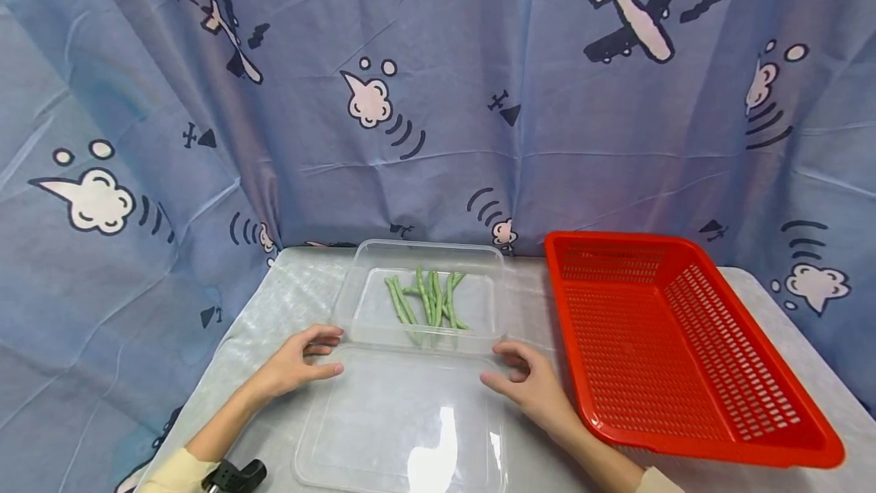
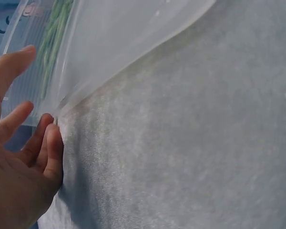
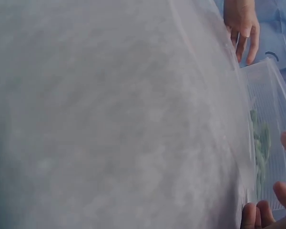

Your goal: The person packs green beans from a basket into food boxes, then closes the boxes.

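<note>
Several green beans (image 1: 436,303) lie in a clear plastic container (image 1: 419,249) near the back of the table. A clear flat lid (image 1: 369,409) lies right in front of it, its back edge by the container's front. My left hand (image 1: 301,362) is at the container's front left corner, fingers loosely bent and thumb apart, nothing in its grasp. Across from it, my right hand (image 1: 530,383) is at the front right corner in a similar pose. In the left wrist view, fingertips (image 2: 46,119) come close to the container's corner; whether they touch is hard to tell.
A large red plastic basket (image 1: 643,348) stands on the right, close to my right forearm. A light grey cloth (image 1: 274,303) covers the table. Behind hangs a blue curtain (image 1: 438,196) with printed planes. A black wrist strap (image 1: 236,475) is on my left arm.
</note>
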Motion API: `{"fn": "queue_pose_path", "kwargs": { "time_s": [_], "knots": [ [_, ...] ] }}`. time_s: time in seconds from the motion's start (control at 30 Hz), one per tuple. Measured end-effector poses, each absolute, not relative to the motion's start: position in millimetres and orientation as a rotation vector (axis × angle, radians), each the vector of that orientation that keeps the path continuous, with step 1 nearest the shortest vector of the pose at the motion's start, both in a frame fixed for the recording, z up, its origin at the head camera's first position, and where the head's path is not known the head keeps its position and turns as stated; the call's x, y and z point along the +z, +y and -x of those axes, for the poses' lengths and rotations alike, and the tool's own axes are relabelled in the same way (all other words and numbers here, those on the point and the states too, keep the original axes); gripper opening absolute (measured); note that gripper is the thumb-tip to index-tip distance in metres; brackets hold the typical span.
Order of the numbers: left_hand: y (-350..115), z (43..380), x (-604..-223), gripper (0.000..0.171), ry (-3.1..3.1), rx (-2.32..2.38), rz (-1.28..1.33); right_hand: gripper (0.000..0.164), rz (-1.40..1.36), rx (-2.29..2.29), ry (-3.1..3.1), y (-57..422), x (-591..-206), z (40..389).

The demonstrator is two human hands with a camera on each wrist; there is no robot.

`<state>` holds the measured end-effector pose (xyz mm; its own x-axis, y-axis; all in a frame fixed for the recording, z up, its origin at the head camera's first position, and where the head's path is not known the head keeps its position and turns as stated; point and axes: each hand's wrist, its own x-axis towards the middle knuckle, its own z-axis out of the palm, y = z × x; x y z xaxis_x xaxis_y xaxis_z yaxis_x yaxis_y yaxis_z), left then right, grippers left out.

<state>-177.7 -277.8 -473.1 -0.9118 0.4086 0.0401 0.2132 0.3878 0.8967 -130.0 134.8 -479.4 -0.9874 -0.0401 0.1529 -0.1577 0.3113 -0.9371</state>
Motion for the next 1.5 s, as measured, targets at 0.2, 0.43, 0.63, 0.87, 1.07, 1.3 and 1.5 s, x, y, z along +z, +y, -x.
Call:
{"fn": "queue_pose_path", "kwargs": {
  "time_s": [0.2, 0.43, 0.63, 0.87, 1.07, 1.3, 1.5],
  "knots": [
    [-276.6, 175.5, -472.7, 0.064, 2.545, 1.458, -0.54, 0.062, -0.191, 1.537, -2.596, 139.0, -482.4, 128.5],
    [-273.4, 175.0, -473.9, 0.063, 2.581, 1.398, -0.635, 0.07, -0.24, 1.409, -2.647, 145.0, -485.0, 129.2],
    [-274.2, 174.6, -473.7, 0.065, 2.588, 1.387, -0.648, 0.069, -0.271, 1.325, -2.692, 145.9, -487.0, 131.5],
    [-278.1, 175.2, -470.2, 0.072, 2.558, 1.293, -0.646, 0.062, -0.327, 1.306, -2.671, 147.5, -488.5, 129.1],
    [-282.4, 176.9, -469.8, 0.08, 2.568, 1.223, -0.7, 0.06, -0.371, 1.311, -2.655, 148.2, -489.3, 130.2],
    [-286.5, 175.8, -465.2, 0.084, 2.603, 1.146, -0.678, 0.056, -0.392, 1.372, -2.669, 147.5, -488.6, 131.0],
    [-292.1, 177.4, -466.8, 0.08, 2.608, 1.165, -0.752, 0.056, -0.398, 1.512, -2.645, 149.5, -486.4, 131.5]
  ]
}}
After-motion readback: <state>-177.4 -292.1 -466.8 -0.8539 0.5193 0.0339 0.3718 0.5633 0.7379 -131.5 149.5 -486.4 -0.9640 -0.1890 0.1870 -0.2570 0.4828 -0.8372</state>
